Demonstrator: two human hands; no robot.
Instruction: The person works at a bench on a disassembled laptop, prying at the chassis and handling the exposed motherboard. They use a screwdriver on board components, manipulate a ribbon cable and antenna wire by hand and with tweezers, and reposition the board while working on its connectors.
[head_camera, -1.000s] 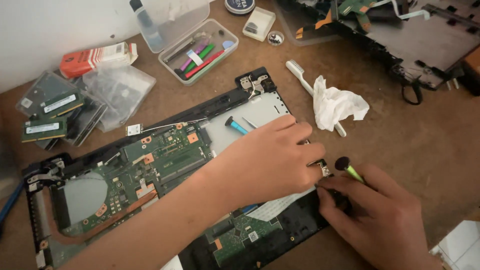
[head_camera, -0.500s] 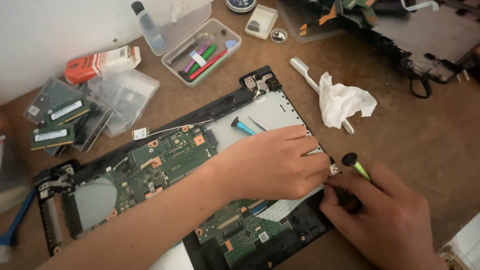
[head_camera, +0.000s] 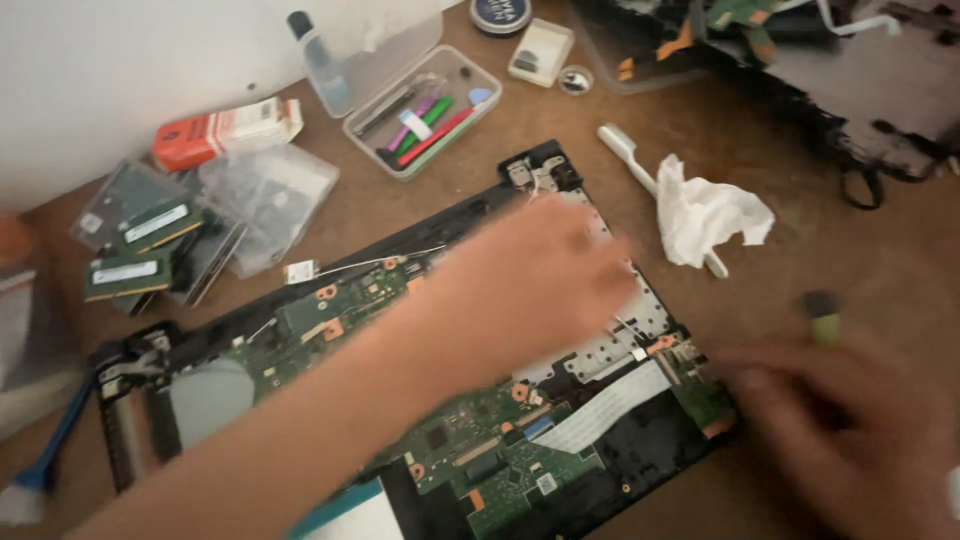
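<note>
- Brown counter (head_camera: 850, 250) carries an opened laptop base (head_camera: 420, 400), cover off, green circuit board bared and in place.
- Left hand (head_camera: 530, 285) hovers blurred over its middle; grip state unclear.
- Right hand (head_camera: 850, 420) is closed round a green-handled screwdriver (head_camera: 822, 318) beside the base's right edge.
- Clear plastic box (head_camera: 425, 110), lid open, holds coloured tools.

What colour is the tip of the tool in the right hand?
Green with a black cap, though blurred: the screwdriver above the right hand, seen in the head view.
</note>
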